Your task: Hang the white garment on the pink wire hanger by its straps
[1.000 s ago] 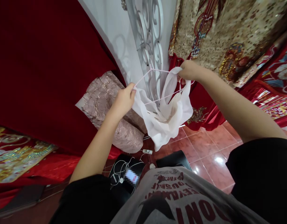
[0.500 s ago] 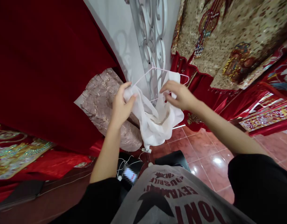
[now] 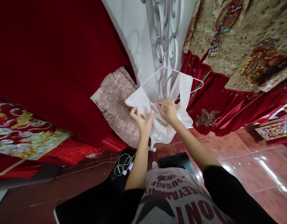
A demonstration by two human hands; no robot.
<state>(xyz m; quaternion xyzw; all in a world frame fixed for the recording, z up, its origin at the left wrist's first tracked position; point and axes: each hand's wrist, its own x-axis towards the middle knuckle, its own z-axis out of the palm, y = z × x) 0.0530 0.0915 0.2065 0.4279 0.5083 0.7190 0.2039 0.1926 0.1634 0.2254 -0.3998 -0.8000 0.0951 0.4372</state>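
Head view, inspected from the left of the frame to the right. We note red velvet drapery [image 3: 52, 56] filling the upper left, with an embroidered red cloth [image 3: 28, 137] lying below it at the left edge. Toward the centre a pinkish brocade bundle [image 3: 117, 105] rests against the drapery, and a tangle of white cable [image 3: 123, 161] lies on a dark surface below.

At centre frame, the left hand [image 3: 141, 119] has come inward from the outer left edge of the white garment [image 3: 162, 124] and now pinches a fold of it just below the hanger's lower bar, fingers curled, thumb up. The right hand [image 3: 168, 109] has dropped from the garment's upper right corner to the middle, and its fingertips pinch the cloth at the bar. The two hands now sit just beside each other, where a second ago they were well apart.

The pink wire hanger [image 3: 180, 74] hangs on the white scrollwork grille [image 3: 166, 37], its right shoulder now bare. The garment is draped over the bar. In our judgement, the work has passed from spreading the cloth to settling it at the middle.

Right of frame: gold sequinned fabric [image 3: 239, 40] above, red tiled floor [image 3: 246, 161] below.
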